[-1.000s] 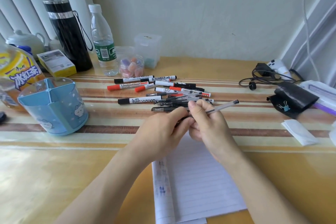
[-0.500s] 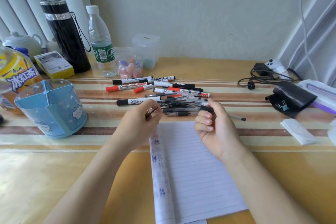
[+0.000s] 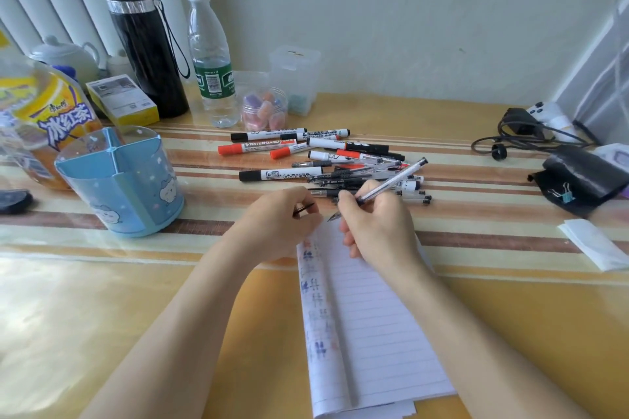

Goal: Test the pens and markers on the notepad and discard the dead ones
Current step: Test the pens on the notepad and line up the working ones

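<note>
1. Your right hand curls its fingers round a clear plastic pen with a black end. Its tip slants down at the top edge of the white lined notepad; whether it touches the paper cannot be told.
2. Your left hand pinches a small black pen cap beside the notepad's top left corner.
3. The heap of black and red markers and pens lies just beyond both hands.

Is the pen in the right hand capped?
No: the pen has a bare tip, and the left hand holds the cap.
</note>
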